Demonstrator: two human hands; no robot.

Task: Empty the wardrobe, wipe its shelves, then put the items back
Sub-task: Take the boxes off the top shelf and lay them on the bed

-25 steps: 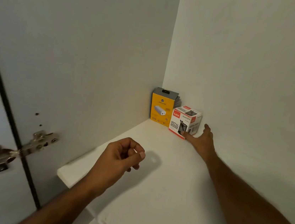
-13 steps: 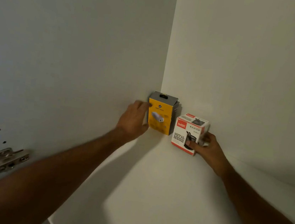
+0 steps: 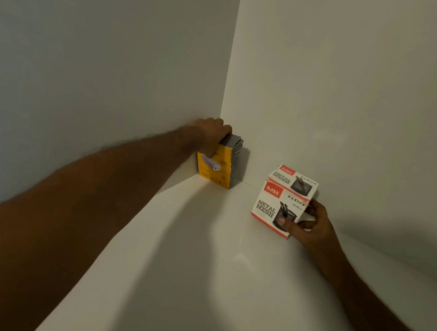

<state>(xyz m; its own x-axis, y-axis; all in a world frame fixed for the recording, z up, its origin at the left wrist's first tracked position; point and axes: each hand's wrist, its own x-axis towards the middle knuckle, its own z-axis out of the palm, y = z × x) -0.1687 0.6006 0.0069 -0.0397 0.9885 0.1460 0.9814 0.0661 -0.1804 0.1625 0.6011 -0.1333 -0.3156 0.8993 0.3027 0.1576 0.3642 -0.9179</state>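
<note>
Emptying step under way on the white wardrobe shelf [image 3: 198,273]. Left hand [image 3: 210,134] curled over the top of the tall yellow-and-grey cardboard box [image 3: 218,165] in the back corner. Right hand [image 3: 306,225] gripping the white-and-red square "Metal Mesh" carton [image 3: 282,200], tilted near the back edge. Next, probably: lifting both clear together.

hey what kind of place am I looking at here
Most likely the inside of a wardrobe or cupboard: a bare white shelf meets two plain white panels at a back corner, with a yellow box and a metal mesh pen holder box stored there, each gripped by a hand.
</note>
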